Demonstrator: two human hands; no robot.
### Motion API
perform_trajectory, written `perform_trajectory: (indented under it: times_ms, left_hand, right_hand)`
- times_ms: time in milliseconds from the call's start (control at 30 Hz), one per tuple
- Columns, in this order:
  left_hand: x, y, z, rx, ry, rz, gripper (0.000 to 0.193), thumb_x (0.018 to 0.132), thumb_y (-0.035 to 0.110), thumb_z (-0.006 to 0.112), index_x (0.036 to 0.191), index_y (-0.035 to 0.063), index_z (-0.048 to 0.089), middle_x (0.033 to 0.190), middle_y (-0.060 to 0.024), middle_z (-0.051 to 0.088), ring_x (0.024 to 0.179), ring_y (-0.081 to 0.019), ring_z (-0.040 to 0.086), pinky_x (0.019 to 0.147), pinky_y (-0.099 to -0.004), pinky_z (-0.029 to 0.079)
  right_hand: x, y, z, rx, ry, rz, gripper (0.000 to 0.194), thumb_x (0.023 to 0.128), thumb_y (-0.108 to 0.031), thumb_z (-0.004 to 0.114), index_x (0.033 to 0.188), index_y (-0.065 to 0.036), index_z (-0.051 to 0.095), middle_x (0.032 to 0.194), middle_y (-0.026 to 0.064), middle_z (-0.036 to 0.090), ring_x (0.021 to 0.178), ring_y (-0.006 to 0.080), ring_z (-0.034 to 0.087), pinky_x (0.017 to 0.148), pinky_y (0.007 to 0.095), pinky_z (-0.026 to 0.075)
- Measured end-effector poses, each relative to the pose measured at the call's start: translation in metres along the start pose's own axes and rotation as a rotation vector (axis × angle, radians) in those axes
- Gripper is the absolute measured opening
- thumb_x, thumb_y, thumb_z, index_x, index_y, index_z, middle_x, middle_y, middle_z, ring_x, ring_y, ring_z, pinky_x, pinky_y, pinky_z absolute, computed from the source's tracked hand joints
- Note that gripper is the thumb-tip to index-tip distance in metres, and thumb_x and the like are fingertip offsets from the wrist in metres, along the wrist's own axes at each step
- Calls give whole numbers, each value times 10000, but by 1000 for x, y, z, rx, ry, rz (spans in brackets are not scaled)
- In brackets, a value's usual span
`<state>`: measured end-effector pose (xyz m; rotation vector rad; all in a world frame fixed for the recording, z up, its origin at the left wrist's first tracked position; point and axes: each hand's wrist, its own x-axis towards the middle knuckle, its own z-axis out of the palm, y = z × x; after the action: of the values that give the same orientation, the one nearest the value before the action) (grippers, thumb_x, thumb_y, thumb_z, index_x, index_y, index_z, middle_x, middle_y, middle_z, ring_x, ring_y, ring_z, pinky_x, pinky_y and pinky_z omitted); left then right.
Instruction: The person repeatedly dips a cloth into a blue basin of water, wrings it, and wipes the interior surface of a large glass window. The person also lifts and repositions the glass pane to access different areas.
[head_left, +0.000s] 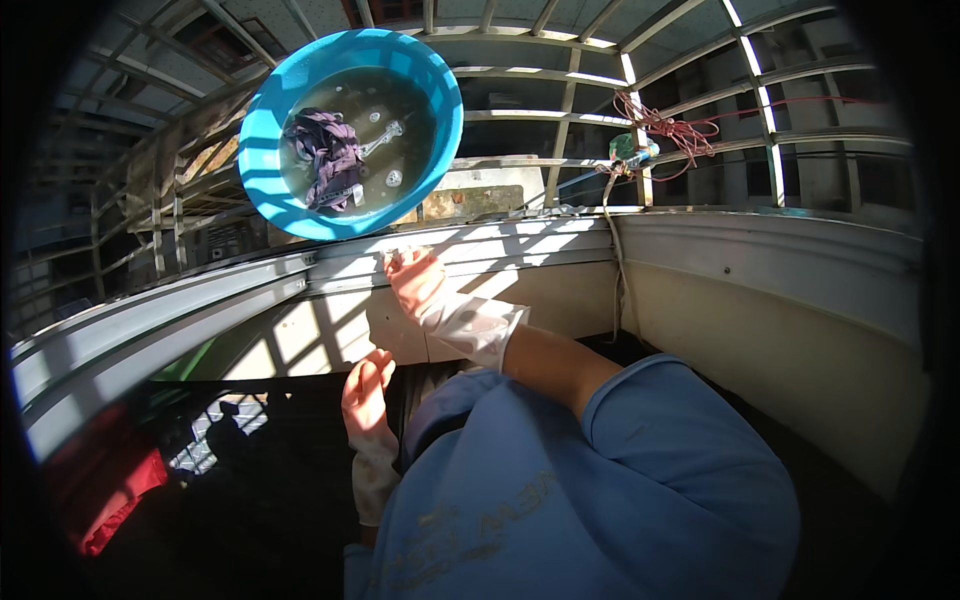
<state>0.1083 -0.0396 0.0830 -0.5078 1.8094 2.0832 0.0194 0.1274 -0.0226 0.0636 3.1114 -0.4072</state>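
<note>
Both hands wear thin rubber gloves with pale, translucent cuffs. My right hand (417, 279) is at the white window-frame sill (517, 241), just below the basin, its fingers curled. Whether it grips anything small there is hidden. Lower and further left, my left hand (367, 401) hangs in front of my body with loosely bent fingers and nothing visible in it. A blue plastic basin (259, 169) stands beyond the sill, holding murky water with a few patches of suds. Wet purple checked cloth (330, 154) lies bunched in the left part of the water.
Metal bars (525, 116) form a cage around the ledge. Coiled red cord (675, 135) and a green plastic item (626, 150) hang on a post, with a pale hose or rope (616, 247) running down. Red fabric (124, 487) lies at the lower left.
</note>
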Motion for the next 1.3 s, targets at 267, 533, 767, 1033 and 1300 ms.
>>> perform_trajectory:
  times_ms: [267,533,767,1033,1300]
  left_hand:
    - [-2,16,11,36,-1,-94,283,988,179,565,1158,-42,610,1118,-121,657,1055,-229,633,945,-373,507]
    - [-4,9,0,-14,70,-75,265,987,149,559,1126,-67,623,1038,-109,671,951,-167,623,846,-284,502]
    - [-19,17,-16,13,166,-226,291,989,193,529,1135,-43,619,1064,-101,658,1012,-178,611,940,-295,483]
    - [-30,18,-35,-24,332,-202,335,1019,235,487,1208,-30,569,1159,-136,633,1052,-186,613,963,-294,492]
    - [23,45,-4,66,57,-170,255,989,119,520,1153,-55,611,1107,-131,661,1060,-210,627,972,-311,483]
  right_hand:
    - [0,51,-23,88,-231,-110,287,926,-241,496,1153,-126,627,951,147,626,817,319,626,618,429,513]
    - [-22,171,-111,1096,-380,634,325,784,19,549,1066,-41,700,844,51,684,747,152,640,691,273,528]
    - [130,128,-165,1236,-500,345,320,874,-275,678,1138,-100,635,917,50,699,751,175,697,620,323,555]
    - [224,68,-93,-118,-588,48,338,700,-262,715,1033,-202,698,1019,67,698,935,279,676,808,359,546]
    - [212,100,-104,407,-255,171,197,797,-259,708,919,-109,673,853,77,692,799,248,666,731,358,524]
